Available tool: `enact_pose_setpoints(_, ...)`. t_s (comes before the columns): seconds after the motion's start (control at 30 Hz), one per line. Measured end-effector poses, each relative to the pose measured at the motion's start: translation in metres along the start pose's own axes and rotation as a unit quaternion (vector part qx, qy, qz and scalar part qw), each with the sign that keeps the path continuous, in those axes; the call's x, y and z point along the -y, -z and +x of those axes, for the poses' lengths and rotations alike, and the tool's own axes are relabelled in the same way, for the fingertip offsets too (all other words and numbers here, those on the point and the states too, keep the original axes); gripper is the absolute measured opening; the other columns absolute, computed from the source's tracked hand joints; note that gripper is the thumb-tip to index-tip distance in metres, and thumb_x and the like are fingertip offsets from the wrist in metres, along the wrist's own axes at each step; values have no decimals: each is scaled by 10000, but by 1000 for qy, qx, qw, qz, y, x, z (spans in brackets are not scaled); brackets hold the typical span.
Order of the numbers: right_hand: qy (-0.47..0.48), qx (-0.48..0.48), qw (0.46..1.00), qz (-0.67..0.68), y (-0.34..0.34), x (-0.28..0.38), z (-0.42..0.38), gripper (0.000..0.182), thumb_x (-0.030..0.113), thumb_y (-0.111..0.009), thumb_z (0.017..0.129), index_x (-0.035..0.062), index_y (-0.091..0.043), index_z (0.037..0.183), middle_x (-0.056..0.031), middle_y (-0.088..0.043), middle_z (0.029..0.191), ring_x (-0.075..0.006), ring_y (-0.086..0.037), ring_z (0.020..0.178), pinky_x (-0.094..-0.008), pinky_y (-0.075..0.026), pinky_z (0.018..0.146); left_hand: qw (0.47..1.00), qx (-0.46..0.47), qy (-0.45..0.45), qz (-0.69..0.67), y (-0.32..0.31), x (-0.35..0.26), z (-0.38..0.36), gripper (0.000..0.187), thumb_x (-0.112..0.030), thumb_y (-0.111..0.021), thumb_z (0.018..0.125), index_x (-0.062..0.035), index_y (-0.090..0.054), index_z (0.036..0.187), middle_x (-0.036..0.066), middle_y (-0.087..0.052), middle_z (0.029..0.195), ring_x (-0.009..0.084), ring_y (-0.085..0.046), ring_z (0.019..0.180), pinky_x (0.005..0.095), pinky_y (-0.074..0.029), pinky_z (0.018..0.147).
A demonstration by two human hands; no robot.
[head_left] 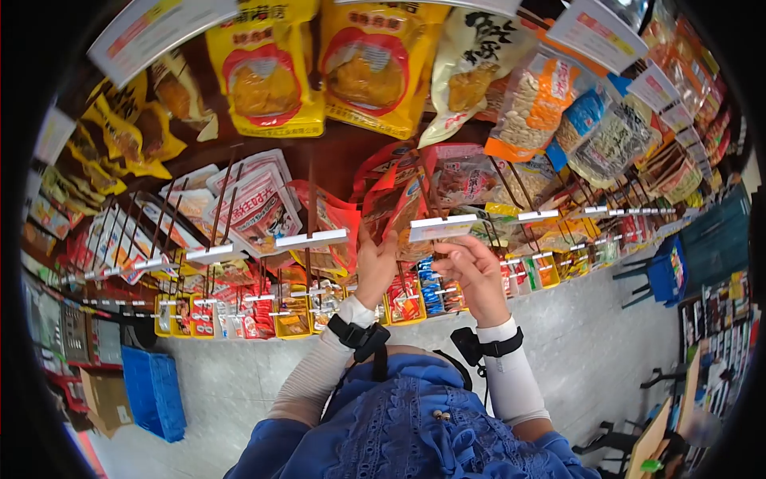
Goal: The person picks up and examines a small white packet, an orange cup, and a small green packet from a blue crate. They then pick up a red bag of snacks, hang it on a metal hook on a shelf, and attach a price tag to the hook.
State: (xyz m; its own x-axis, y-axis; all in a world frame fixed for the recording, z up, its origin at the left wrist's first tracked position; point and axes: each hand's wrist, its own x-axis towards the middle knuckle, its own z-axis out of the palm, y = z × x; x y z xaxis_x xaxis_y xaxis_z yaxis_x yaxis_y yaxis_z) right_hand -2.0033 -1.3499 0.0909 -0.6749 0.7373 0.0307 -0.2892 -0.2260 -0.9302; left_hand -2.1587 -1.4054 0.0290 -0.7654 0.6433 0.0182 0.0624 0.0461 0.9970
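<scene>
My left hand (pixel 377 267) reaches up among hanging snack bags, its thumb and fingers around the lower edge of a red snack packet (pixel 405 214). Another red packet (pixel 325 227) hangs just left of those fingers. My right hand (pixel 476 275) is raised below a white price tag (pixel 443 227) at the front end of a display hook. Its fingers are curled in close to the thumb; whether something small is between them cannot be made out. Black straps with small devices sit on both wrists.
Large yellow snack bags (pixel 267 80) hang above. White-and-red packets (pixel 254 203) hang left on metal hooks that jut outward. Lower down are yellow bins (pixel 291 323) of small packets. A blue crate (pixel 153 391) stands on the floor at left, a blue stool (pixel 662 271) at right.
</scene>
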Motion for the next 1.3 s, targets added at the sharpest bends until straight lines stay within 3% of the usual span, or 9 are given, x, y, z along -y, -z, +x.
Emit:
enact_pose_setpoints(0.2,-1,-32,999,27,12,-14,-7,328,67,-483,873,13,-441,1193,-147,-582,1065,-206,-616,864,-266,-482,743,995,82,20,-52,5,7,5,637,-181,-505,868,54,-149,1340,188,-422,1249,216,-512,1036,259,-408,846)
enact_pose_setpoints(0.33,-21,-59,997,42,30,-19,-20,326,61,-486,869,8,-447,1188,-156,-585,1055,-206,-616,870,-266,-484,741,994,97,-29,-31,5,55,23,601,-197,-479,882,60,-164,1325,140,-595,830,162,-564,692,241,-432,674)
enact_pose_setpoints(0.53,-25,-105,993,44,95,-17,-43,293,106,-507,870,19,-490,1149,-129,-597,1034,-197,-618,850,-282,-493,741,987,120,37,-97,-4,60,4,317,-169,-402,913,56,-355,1131,105,-581,742,168,-565,630,273,-451,632)
enact_pose_setpoints(0.73,-60,-142,987,41,201,8,-90,309,121,-519,863,30,-488,1157,-115,-600,1022,-199,-613,860,-284,-485,750,998,-50,27,16,-44,81,-37,421,-192,-469,889,42,-348,1217,138,-551,978,171,-547,825,284,-443,713)
enact_pose_setpoints(0.77,-64,-167,983,36,222,13,-100,313,124,-520,862,33,-487,1160,-113,-598,1024,-196,-611,854,-280,-484,744,930,80,182,-309,-36,83,-52,523,-223,-498,874,44,-307,1280,152,-496,1115,187,-489,984,280,-385,843)
enact_pose_setpoints(0.8,-67,-192,979,30,244,18,-111,317,127,-522,862,37,-485,1163,-112,-596,1026,-194,-610,849,-275,-484,737,931,76,178,-310,-54,84,-60,523,-223,-498,874,44,-307,1280,152,-496,1115,187,-489,984,280,-385,843)
enact_pose_setpoints(0.87,-71,-198,977,29,286,26,-133,318,129,-521,862,40,-484,1165,-110,-592,1030,-191,-608,837,-270,-484,725,991,-30,132,-12,-103,92,-77,524,-237,-516,868,46,-330,1268,150,-486,1144,191,-450,1059,271,-338,903)
enact_pose_setpoints(0.93,-85,-232,969,19,326,33,-152,321,130,-522,861,40,-481,1167,-110,-589,1031,-189,-607,841,-268,-483,715,987,-59,150,-28,-141,88,-100,536,-240,-531,863,47,-330,1268,140,-494,1151,174,-462,1055,255,-354,886)
enact_pose_setpoints(1.3,-76,-341,935,53,458,73,-226,290,95,-513,857,32,-498,1140,-106,-600,1007,-175,-615,807,-232,-487,668,889,439,118,47,-315,44,-141,307,-193,-539,856,-19,-525,1109,107,-588,1005,153,-557,915,266,-444,787)
